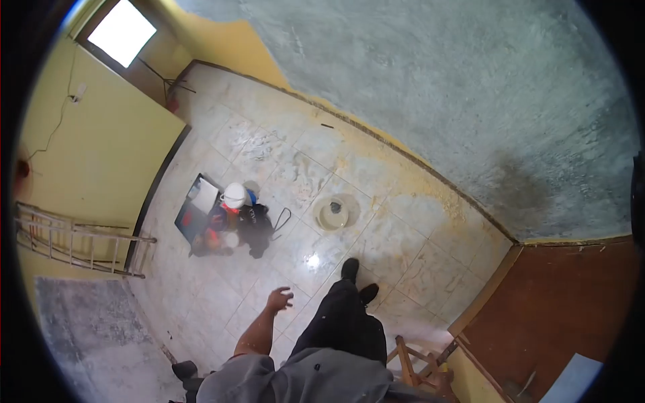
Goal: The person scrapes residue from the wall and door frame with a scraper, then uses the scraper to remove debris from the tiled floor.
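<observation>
My left hand hangs over the tiled floor with its fingers apart and nothing in it. At the lower right edge, my right hand is partly visible beside a wooden frame, which looks like a stool or small ladder. Its fingers are too unclear to show whether it grips anything. Ahead of my feet, a round bucket stands on the floor with a dark object inside. Left of it lie a black bag and a white container.
A ladder leans by the left wall. Dusty, stained tiles cover the floor. On the right are a grey plastered wall and a brown panel. A dark flat case lies among the bags.
</observation>
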The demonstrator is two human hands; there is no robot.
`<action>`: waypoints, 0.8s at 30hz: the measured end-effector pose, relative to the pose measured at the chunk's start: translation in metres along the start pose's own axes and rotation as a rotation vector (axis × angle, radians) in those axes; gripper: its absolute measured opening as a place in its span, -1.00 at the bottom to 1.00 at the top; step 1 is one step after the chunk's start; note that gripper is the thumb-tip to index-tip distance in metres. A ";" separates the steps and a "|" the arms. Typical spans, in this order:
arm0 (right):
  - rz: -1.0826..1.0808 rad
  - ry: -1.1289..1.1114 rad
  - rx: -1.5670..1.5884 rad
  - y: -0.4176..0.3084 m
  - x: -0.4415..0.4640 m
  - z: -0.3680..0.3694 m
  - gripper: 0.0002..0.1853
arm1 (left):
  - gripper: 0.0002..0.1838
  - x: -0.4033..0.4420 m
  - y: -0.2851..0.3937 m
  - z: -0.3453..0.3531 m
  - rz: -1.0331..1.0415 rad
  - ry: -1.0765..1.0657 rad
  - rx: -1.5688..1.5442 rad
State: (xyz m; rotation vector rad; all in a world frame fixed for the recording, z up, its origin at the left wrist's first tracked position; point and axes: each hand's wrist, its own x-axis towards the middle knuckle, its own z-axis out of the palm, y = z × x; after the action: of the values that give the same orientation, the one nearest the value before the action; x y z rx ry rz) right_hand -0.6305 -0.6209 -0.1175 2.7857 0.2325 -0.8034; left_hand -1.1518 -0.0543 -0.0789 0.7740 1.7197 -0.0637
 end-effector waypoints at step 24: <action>0.312 0.487 0.015 0.137 -0.047 -0.253 -0.52 | -0.43 -0.072 0.026 0.003 0.063 0.098 -0.171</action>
State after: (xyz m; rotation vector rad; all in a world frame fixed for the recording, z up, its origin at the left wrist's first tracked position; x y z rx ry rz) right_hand -0.5130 -0.6897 0.1409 2.8826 -0.1298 -0.0498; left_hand -1.1294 -0.0680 -0.0071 0.7136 1.7663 0.1647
